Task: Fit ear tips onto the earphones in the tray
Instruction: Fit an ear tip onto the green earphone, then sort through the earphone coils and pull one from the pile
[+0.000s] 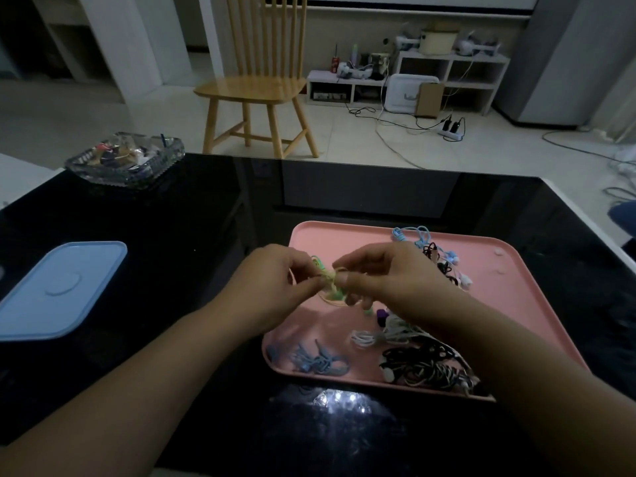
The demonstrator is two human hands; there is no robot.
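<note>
A pink tray [516, 270] lies on the black table, holding several bundles of wired earphones. Over its left part, my left hand [272, 284] and my right hand [382, 273] meet, both pinching a yellow-green earphone bundle [331, 278] between fingertips. Green loops of it hang just below the fingers. A grey-blue earphone bundle [318, 361] lies at the tray's near left, a white bundle [385, 333] and a black-and-white bundle [426, 368] at the near right, and a light-blue bundle [416, 235] at the far edge. Two small pale ear tips [498, 251] sit at the far right.
A light-blue lid [58, 290] lies flat on the table to the left. A glass dish [125, 158] with small items stands at the far left corner. A wooden chair [258, 80] stands beyond the table. A lamp reflection glares near the tray's front edge.
</note>
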